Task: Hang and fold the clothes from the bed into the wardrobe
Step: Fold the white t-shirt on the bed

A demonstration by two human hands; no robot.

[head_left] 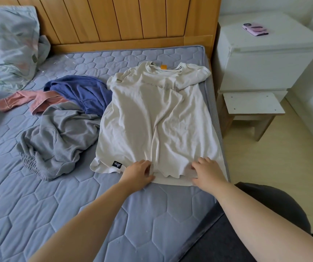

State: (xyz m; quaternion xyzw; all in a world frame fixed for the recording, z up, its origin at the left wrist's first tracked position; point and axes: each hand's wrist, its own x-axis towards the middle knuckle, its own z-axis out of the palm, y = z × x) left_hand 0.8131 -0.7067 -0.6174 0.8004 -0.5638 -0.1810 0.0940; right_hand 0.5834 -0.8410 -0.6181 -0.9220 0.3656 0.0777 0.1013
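Head view: a cream T-shirt (157,118) lies spread on the blue quilted mattress (38,205), close to the bed's right edge, with the collar toward the wooden headboard (114,17) and the hem toward the person. A small orange tag (163,67) sits inside the collar; no writing can be made out on it. At the hem's left corner is a black label (117,164) with white script that is too small and upside down to read. A faint print shows through the fabric on the chest, and it is also unreadable.

The hands are apart on the hem. The left hand (137,173) grips the fabric near the middle, fingers on top and thumb at the edge. The right hand (207,171) pinches the hem toward the right side in the same way. The hem is bunched slightly between them.

Left of the shirt and touching it is a heap of other clothes: a blue garment (80,91) partly under the shirt's sleeve, a grey garment (57,137) with an elastic cuff, and a pink garment (29,101) stretching farther left. Crumpled floral bedding (6,44) lies in the far left corner against the headboard.

Beside the bed stands a white nightstand (265,59) with a phone (255,29) in a pink case on top. A low white stool (252,106) is in front of it on the pale floor.
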